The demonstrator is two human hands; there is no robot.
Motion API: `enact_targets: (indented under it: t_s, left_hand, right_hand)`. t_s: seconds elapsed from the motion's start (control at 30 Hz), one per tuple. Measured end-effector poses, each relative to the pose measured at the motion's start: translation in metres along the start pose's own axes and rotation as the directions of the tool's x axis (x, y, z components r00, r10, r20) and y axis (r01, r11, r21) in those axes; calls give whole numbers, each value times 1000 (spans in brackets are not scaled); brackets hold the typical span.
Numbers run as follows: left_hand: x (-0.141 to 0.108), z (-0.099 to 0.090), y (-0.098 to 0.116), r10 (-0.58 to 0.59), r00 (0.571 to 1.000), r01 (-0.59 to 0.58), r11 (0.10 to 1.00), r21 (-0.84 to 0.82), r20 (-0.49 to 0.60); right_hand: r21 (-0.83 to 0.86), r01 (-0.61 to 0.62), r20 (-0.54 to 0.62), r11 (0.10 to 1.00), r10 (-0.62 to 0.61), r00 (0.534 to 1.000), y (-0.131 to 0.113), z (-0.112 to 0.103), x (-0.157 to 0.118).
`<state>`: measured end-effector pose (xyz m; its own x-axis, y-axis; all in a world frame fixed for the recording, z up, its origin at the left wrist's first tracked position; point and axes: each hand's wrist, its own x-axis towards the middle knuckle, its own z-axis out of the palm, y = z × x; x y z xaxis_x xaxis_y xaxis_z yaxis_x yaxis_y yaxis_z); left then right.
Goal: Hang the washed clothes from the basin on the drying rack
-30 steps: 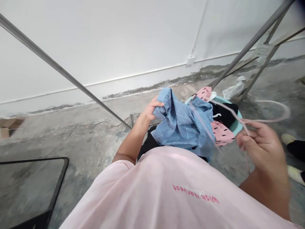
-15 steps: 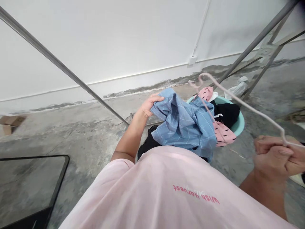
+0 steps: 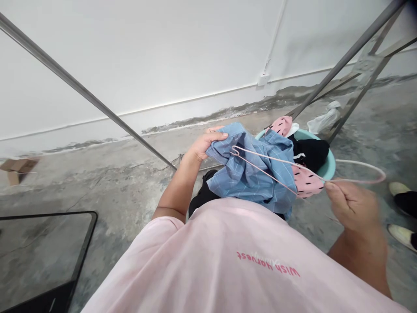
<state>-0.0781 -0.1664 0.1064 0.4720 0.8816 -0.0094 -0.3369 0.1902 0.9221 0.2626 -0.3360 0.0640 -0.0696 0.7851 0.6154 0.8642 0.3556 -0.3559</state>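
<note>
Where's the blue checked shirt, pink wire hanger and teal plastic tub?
Blue checked shirt (image 3: pixel 234 182), head view, folded cloth.
Pink wire hanger (image 3: pixel 358 181), head view, lower bar.
Teal plastic tub (image 3: pixel 329 170), head view, rim.

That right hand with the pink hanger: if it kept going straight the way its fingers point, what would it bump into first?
Probably the pink spotted cloth in the teal basin ahead of the right hand, though depth is unclear.

The left hand (image 3: pixel 208 145) clutches a bunched blue shirt (image 3: pixel 250 174), and the right hand (image 3: pixel 353 206) pinches a pink hanger (image 3: pixel 358 161), its hook seemingly at the shirt's neck. A teal basin (image 3: pixel 329 171) of clothes (image 3: pixel 309 154) sits far right.
</note>
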Motion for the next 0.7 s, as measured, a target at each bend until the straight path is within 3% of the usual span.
enact_targets:
  t_s: [0.1,0.33,0.43,0.57,0.7]
  left_hand:
    - [-7,11,-2,-7,1000,5,996,89,17]
    - [-30,47,-13,75,979,-153,885,440,191]
    - [-36,63,-28,102,966,-219,811,542,237]
    - [-45,88,-54,79,935,-254,827,501,345]
    - [-52,106,-57,76,892,-270,879,392,446]
  right_hand:
    - [37,84,-3,996,-84,996,-7,6,3]
    - [126,-111,43,986,106,993,-23,29,11]
    - [167,-134,91,977,120,989,-29,39,13]
    - [239,-97,115,966,71,991,-39,58,16]
    - [329,-124,-62,936,152,986,-42,71,11]
